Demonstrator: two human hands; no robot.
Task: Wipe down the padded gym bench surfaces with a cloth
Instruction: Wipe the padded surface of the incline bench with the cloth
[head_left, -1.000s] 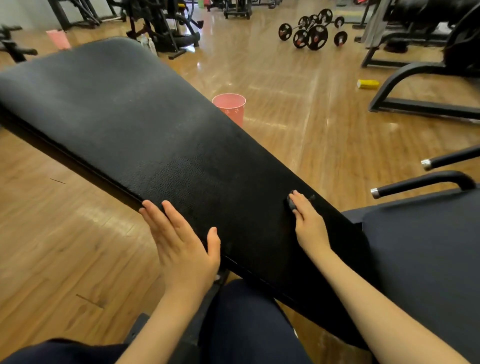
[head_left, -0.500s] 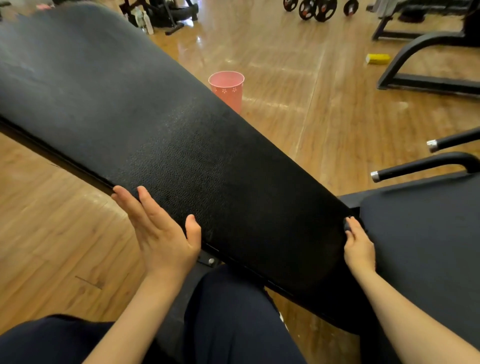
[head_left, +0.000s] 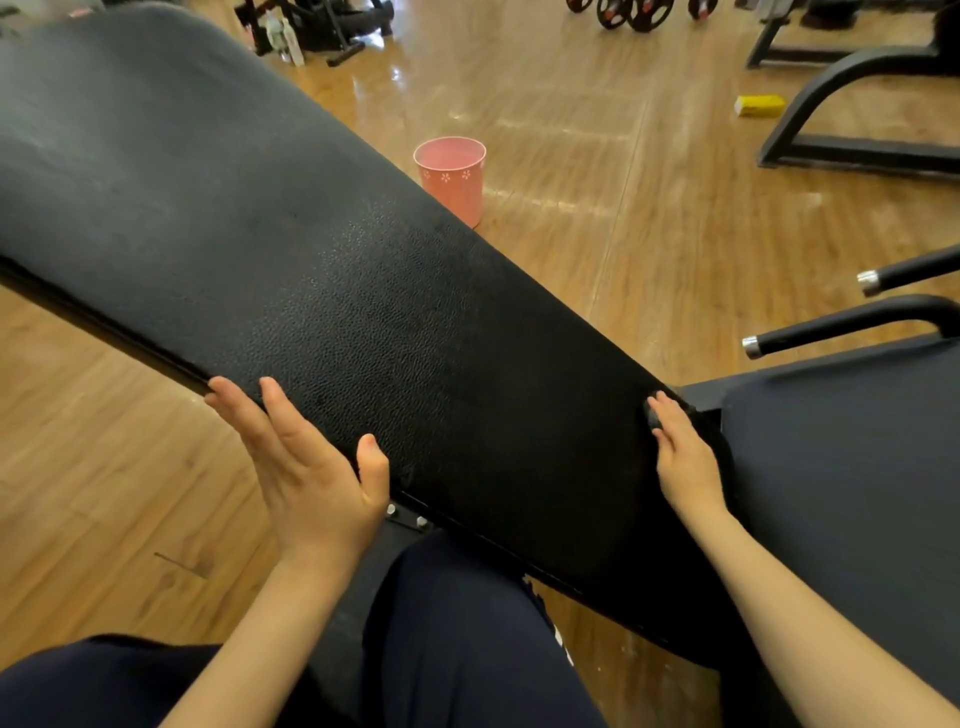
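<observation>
The long black textured back pad (head_left: 363, 312) of the bench runs from the upper left down to the lower right. Beside it at the right is the dark seat pad (head_left: 857, 493). My left hand (head_left: 311, 467) rests on the back pad's near edge with straight fingers and the thumb on top. At the pad's lower right end, my right hand (head_left: 685, 457) lies flat and presses a small dark cloth (head_left: 652, 413). Only a bit of the cloth shows at the fingertips; the rest is hidden under the hand.
A pink bucket (head_left: 452, 176) stands on the wooden floor just behind the pad. Two black handles (head_left: 841, 325) with chrome ends stick out above the seat. A yellow block (head_left: 758, 105) lies by a black machine frame (head_left: 831, 93). Weight plates (head_left: 634, 13) sit far back.
My right hand slid with the cloth down the back pad to its lower right end and has stayed near there. My left hand kept its place on the near edge.
</observation>
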